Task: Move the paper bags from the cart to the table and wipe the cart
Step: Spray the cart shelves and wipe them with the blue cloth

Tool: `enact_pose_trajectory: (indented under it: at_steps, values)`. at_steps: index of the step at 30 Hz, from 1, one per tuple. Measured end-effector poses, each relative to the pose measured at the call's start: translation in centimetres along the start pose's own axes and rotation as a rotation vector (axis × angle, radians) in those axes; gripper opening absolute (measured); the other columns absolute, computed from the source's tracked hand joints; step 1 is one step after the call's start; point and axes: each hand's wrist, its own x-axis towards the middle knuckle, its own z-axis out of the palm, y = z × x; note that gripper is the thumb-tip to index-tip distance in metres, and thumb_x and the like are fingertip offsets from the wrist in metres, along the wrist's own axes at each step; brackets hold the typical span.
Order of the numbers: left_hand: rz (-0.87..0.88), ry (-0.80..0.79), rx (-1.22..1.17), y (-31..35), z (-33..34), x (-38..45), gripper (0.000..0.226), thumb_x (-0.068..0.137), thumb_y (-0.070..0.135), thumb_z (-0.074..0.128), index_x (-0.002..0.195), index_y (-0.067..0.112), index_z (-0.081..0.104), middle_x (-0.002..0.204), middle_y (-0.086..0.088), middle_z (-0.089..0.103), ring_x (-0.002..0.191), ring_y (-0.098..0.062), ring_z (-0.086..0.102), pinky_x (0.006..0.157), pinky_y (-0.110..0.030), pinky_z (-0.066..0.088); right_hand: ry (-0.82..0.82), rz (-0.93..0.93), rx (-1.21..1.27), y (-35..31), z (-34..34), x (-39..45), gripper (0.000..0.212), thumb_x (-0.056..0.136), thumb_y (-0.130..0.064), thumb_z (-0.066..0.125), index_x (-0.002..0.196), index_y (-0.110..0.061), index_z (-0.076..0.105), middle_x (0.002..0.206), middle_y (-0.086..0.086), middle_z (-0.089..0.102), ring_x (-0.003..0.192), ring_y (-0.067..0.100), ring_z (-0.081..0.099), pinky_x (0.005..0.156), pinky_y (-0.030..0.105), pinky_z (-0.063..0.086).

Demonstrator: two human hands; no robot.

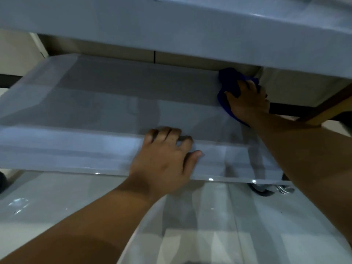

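I am looking down into a grey plastic cart. Its lower shelf [106, 103] lies in the middle of the view, under the upper shelf [171, 21]. My right hand [247, 101] presses a dark blue cloth [228, 80] flat onto the far right corner of the lower shelf. My left hand [167, 155] grips the shelf's near rim, fingers curled over the edge and thumb on the outer face. No paper bags are in view.
A glossy pale tiled floor [200, 225] lies below the cart. A cart caster [262, 189] shows under the shelf's right end. A brown wooden edge [327, 109] slants in at the far right. A beige wall [17, 48] stands behind.
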Motion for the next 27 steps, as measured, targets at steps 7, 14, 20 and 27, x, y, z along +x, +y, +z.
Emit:
enact_pose_trajectory:
  at_steps: [7, 14, 20, 27]
  values:
    - [-0.004, 0.015, 0.035, 0.3, -0.2, -0.1, 0.049, 0.101, 0.052, 0.035, 0.117, 0.021, 0.07, 0.123, -0.01, 0.066, 0.117, -0.032, 0.057, 0.099, -0.048, 0.041, -0.023, -0.11, -0.046, 1.3, 2.3, -4.2, 0.083, 0.081, -0.081, 0.004, 0.152, -0.043, 0.025, 0.164, -0.007, 0.024, 0.149, 0.035, 0.019, 0.116, 0.059, 0.017]
    - [-0.037, -0.03, -0.043, 0.3, -0.8, 0.0, 0.056, 0.1, 0.05, 0.026, 0.111, 0.021, 0.072, 0.124, -0.009, 0.067, 0.118, -0.032, 0.056, 0.101, -0.045, 0.038, -0.134, -0.239, 0.08, -5.3, 1.4, -12.6, 0.071, 0.086, -0.062, 0.028, 0.154, -0.049, 0.016, 0.164, -0.018, 0.014, 0.153, 0.031, 0.007, 0.123, 0.045, 0.011]
    - [-0.116, -0.006, -0.176, -4.6, -3.8, -3.4, 0.065, 0.095, 0.057, 0.024, 0.118, 0.017, 0.07, 0.119, -0.004, 0.069, 0.115, -0.029, 0.055, 0.102, -0.041, 0.041, -0.251, -0.335, 0.224, -12.4, 1.1, -13.0, 0.059, 0.096, -0.054, 0.036, 0.154, -0.047, 0.026, 0.163, -0.021, 0.017, 0.154, 0.031, -0.001, 0.124, 0.046, 0.007]
    - [-0.648, 0.217, -0.048, -18.2, -7.6, -11.1, 0.05, 0.092, 0.055, 0.054, 0.124, 0.019, 0.064, 0.131, -0.01, 0.061, 0.122, -0.033, 0.05, 0.105, -0.042, 0.036, -0.262, -0.373, 0.185, -22.8, 2.3, -14.7, 0.057, 0.102, -0.05, 0.039, 0.156, -0.045, 0.022, 0.165, -0.018, 0.013, 0.153, 0.033, -0.004, 0.122, 0.053, 0.014]
